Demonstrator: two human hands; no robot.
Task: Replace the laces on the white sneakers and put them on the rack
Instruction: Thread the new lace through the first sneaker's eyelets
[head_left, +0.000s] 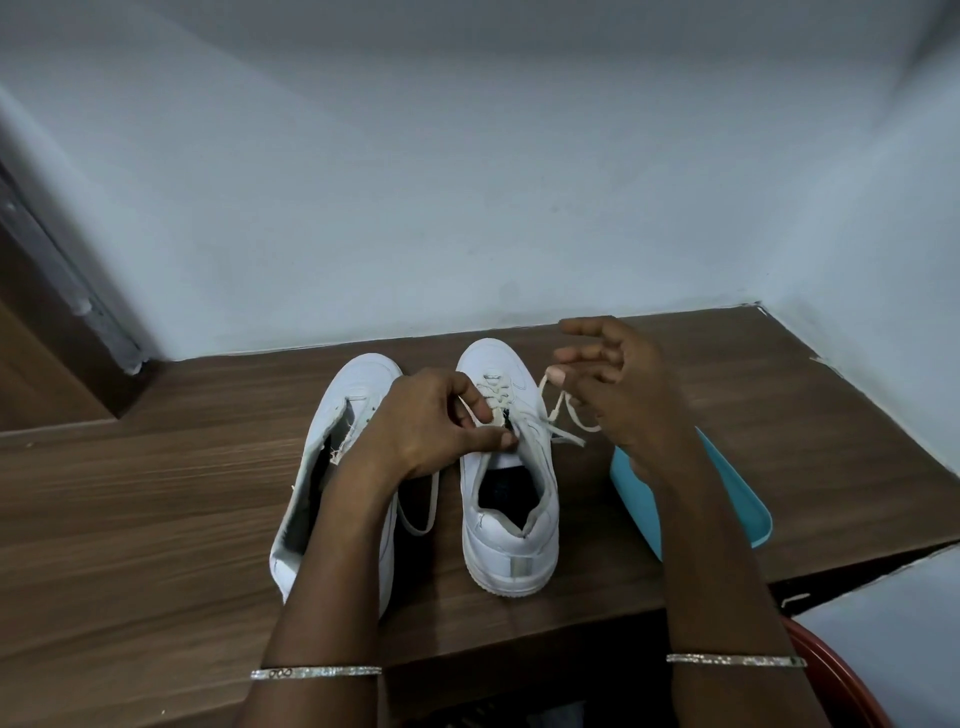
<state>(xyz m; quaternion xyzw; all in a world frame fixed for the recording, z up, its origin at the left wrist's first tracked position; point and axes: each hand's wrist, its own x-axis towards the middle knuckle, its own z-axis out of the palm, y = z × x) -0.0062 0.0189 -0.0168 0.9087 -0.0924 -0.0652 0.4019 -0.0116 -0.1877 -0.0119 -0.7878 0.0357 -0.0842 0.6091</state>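
Observation:
Two white sneakers stand side by side on the wooden table (156, 499), toes toward the wall. The left sneaker (332, 457) has no lace and its tongue area gapes open. The right sneaker (511, 478) carries a cream lace (496, 389) threaded through its front eyelets. My left hand (431, 421) pinches one lace strand over the right sneaker's tongue, and that strand loops down between the shoes. My right hand (613, 384) pinches the other lace end between thumb and finger, its other fingers spread, just right of the shoe.
A light blue tray (737, 499) lies on the table right of the sneakers, partly under my right forearm. White walls close the table's back and right sides. A red chair edge (841, 675) shows at bottom right, a dark door frame (62, 291) at left.

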